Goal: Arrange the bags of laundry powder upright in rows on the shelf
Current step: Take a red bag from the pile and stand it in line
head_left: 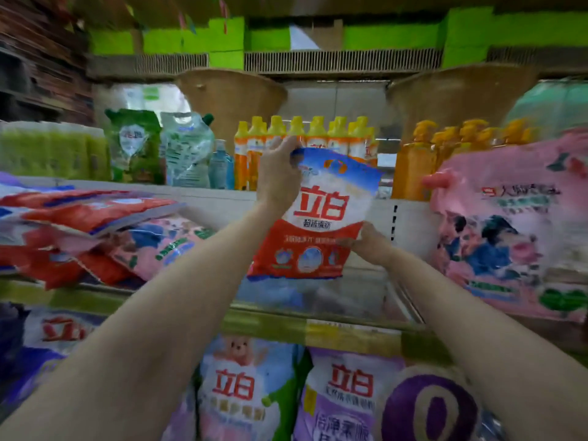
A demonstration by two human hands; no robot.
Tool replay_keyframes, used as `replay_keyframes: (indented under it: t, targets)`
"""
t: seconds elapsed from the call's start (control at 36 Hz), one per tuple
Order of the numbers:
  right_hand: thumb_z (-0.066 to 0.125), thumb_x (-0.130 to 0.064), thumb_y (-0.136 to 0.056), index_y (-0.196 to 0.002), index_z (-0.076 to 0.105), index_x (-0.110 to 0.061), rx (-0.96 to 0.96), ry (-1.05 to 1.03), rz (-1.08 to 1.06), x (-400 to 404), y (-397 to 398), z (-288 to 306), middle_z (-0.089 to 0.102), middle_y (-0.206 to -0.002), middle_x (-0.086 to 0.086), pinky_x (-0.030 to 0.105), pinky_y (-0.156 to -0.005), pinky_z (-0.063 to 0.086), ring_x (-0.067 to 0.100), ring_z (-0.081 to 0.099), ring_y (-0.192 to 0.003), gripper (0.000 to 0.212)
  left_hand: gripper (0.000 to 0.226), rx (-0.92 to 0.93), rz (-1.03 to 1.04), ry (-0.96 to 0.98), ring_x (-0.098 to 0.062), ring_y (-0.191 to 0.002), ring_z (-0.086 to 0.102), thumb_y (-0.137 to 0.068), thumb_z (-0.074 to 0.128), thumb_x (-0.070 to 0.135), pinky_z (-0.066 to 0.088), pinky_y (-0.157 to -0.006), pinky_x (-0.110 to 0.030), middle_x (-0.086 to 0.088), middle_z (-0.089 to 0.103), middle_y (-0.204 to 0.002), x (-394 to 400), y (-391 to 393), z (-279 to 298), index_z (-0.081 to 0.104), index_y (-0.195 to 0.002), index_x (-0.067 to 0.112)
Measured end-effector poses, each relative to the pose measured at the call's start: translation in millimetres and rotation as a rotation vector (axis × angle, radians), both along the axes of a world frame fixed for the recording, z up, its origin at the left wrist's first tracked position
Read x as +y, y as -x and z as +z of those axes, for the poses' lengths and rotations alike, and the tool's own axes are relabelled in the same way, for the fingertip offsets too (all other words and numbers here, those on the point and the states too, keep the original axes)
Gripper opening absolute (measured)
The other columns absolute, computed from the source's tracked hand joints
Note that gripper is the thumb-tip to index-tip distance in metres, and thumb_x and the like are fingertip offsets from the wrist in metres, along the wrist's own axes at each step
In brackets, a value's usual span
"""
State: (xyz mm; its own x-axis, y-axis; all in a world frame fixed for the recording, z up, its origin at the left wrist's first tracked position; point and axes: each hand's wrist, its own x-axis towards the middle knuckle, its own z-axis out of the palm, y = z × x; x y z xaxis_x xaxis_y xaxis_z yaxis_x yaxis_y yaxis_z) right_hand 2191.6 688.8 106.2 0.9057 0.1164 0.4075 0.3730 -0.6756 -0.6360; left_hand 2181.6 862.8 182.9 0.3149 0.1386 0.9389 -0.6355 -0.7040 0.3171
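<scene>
We had the red-white bag (318, 214) pinched upright, left hand (278, 175) top corner, right hand (369, 240) bottom edge; next probably seating it on the shelf (318, 300).

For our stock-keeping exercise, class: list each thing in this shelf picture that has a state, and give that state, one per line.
Red and white bag: upright, held above the shelf.
Left hand: grips its top corner.
Right hand: pinches its lower right edge.
Red bags at left: lying flat, stacked.
Pink bag at right: upright, leaning.
Yellow-capped bottles: upright, in a row.
</scene>
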Motion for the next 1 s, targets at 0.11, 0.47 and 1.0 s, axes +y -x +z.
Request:
replay_keyframes:
  t: [0.11, 0.47, 1.0]
  targets:
    - [0.064, -0.027, -0.088, -0.135, 0.04, -0.003, 0.168, -0.363, -0.089, -18.1, -8.8, 4.5, 0.049, -0.114, 0.001, 0.03, -0.089, 0.044, 0.023, 0.049, -0.12, 0.058, 0.014, 0.019, -0.078, 0.05, -0.016, -0.084, 0.043, -0.085, 0.052, -0.006, 0.027, -0.065, -0.015, -0.014, 0.054, -0.09, -0.9, -12.2, 5.2, 0.063, -0.094, -0.006]
    - [0.065, -0.013, -0.087, -0.112, 0.057, -0.017, 0.396, -0.592, 0.155, -40.5, -48.1, 15.1, 0.068, -0.093, 0.002, 0.036, -0.079, 0.048, 0.017, 0.062, -0.086, 0.027, 0.011, 0.231, -0.101, 0.269, -0.017, -0.087, 0.049, -0.091, 0.054, 0.004, 0.036, -0.074, -0.022, -0.005, 0.055, -0.09, 10.1, -62.9, -9.3, 0.063, -0.097, 0.0]
    - [0.066, -0.013, -0.085, -0.116, 0.058, -0.011, 0.204, -0.645, -0.099, -57.3, -110.6, -12.9, 0.065, -0.118, 0.014, 0.054, -0.096, 0.047, 0.035, 0.062, -0.106, 0.032, 0.089, 0.706, -0.217, 0.192, -0.028, -0.119, 0.054, -0.08, 0.073, 0.023, 0.048, -0.098, -0.045, -0.012, 0.053, -0.131, 1.7, -95.7, 2.3, 0.013, -0.144, 0.011]
